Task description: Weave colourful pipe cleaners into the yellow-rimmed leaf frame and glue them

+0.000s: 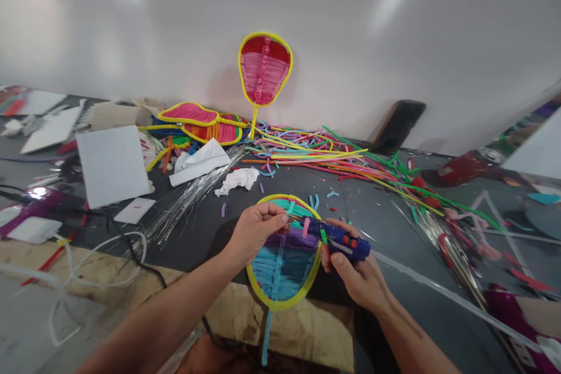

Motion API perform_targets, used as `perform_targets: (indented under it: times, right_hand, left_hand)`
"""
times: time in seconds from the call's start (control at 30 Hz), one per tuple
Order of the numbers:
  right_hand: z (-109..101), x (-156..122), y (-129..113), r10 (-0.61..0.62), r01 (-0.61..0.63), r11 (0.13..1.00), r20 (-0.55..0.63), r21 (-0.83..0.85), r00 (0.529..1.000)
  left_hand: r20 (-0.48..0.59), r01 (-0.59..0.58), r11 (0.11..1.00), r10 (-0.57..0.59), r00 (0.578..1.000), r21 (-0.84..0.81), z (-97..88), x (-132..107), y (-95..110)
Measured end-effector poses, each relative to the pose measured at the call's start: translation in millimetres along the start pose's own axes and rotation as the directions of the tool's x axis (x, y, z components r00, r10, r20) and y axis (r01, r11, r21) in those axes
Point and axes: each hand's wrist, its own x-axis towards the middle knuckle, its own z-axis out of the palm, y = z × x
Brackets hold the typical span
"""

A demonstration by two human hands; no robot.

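Note:
My right hand (350,266) is wrapped round a dark blue glue gun (342,239) with orange buttons, its nose pointing left. A pink piece and a green piece show on its front part. My left hand (260,225) is closed in a pinch close to the nozzle; whatever is between the fingertips is too small to make out. Beneath both hands lies a fan-shaped piece (280,272) in teal, purple and blue, with a fuzzy yellow rim and a light blue stem pointing toward me. My hands cover part of its upper half.
Against the wall stands a pink and red fan (265,67) with a yellow rim. Colourful pipe cleaners (315,149) lie behind my hands. A phone (398,125) leans at the back right near a drink can (477,163). Crumpled paper (236,181), silvery strands and cables lie left.

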Motion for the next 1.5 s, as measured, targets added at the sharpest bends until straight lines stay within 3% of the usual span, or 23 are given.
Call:
perform_targets:
  times: [0.57, 0.87, 1.03, 1.17, 1.23, 1.3, 1.33, 1.4, 1.47, 1.5]
  right_hand:
    - [0.9, -2.3, 2.6, 0.055, -0.054, 0.997, -0.016, 0.046, 0.998]
    - [-4.3, -1.0, 1.3, -0.063, 0.064, 0.985, 0.011, -0.157, 0.998]
    - [-5.6, 1.5, -2.9, -0.061, 0.050, 0.994, -0.116, -0.092, 0.991]
    - [-9.7, 7.3, -11.8, -0.093, 0.091, 0.996, -0.238, -0.022, 0.967]
    - [-12.9, 10.4, -15.7, -0.105, 0.099, 0.994, -0.289, -0.033, 0.952]
    - [-15.8, 12.7, -17.9, -0.115, 0.102, 0.993, -0.329, -0.058, 0.937]
    - [-16.9, 13.4, -18.2, -0.119, 0.102, 0.993, -0.340, -0.065, 0.933]
    - [-18.3, 14.0, -18.0, -0.116, 0.100, 0.993, -0.344, -0.064, 0.932]
    - [-18.9, 13.7, -17.1, -0.103, 0.091, 0.994, -0.335, -0.052, 0.936]
    - [-19.1, 13.2, -16.7, -0.095, 0.085, 0.995, -0.332, -0.045, 0.939]
  left_hand:
    - [0.005, 0.014, 1.000, -0.014, 1.000, -0.019, 1.5, -1.3, 3.4]
    - [-0.017, 0.017, 1.000, -0.017, 1.000, 0.009, 0.4, -0.6, 4.0]
    - [-0.019, 0.026, 0.998, -0.024, 1.000, 0.062, -0.7, 1.5, 9.4]
    - [-0.035, -0.081, 0.962, 0.093, 0.995, 0.259, -7.5, 5.0, 13.8]
    - [-0.046, -0.147, 0.891, 0.184, 0.982, 0.430, -11.0, 7.4, 15.7]
    - [-0.012, -0.215, 0.734, 0.290, 0.957, 0.644, -12.5, 10.8, 17.5]
    - [0.037, -0.253, 0.613, 0.342, 0.939, 0.748, -12.3, 13.0, 18.0]
    - [0.215, -0.352, 0.280, 0.422, 0.881, 0.893, -10.2, 18.7, 18.0]
    - [0.404, -0.434, -0.033, 0.434, 0.805, 0.900, -7.6, 25.7, 15.8]
    - [0.465, -0.458, -0.127, 0.427, 0.775, 0.880, -6.7, 29.5, 13.9]
